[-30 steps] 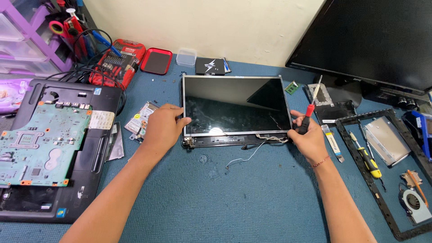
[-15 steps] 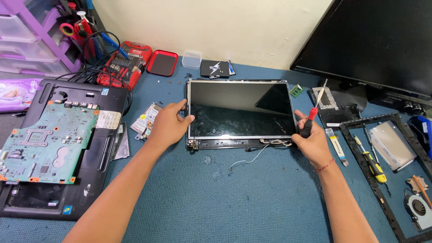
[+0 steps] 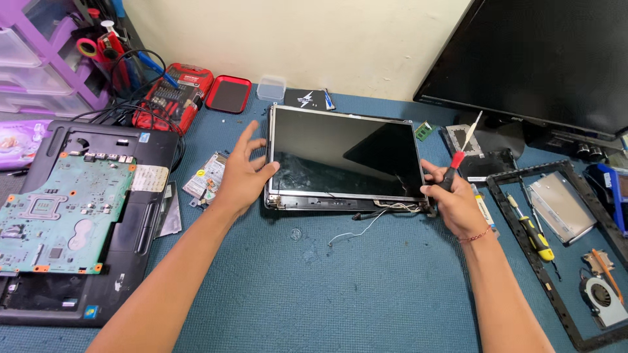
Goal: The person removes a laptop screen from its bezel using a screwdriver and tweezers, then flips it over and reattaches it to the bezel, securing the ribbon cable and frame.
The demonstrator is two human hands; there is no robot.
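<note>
Fingers of left hand (image 3: 243, 171) spread wide beside the laptop screen panel (image 3: 343, 159); right hand (image 3: 453, 199) grips a red-handled screwdriver (image 3: 458, 157)

This is an electronics repair bench. A stripped laptop base (image 3: 78, 222) with its green board (image 3: 59, 212) bare sits at 9 o'clock, a red bit set (image 3: 173, 95) at 11, a loose fan (image 3: 605, 297) at 4, and a bare screen panel (image 3: 343, 157) lies dead centre on blue felt (image 3: 366, 287).
</note>
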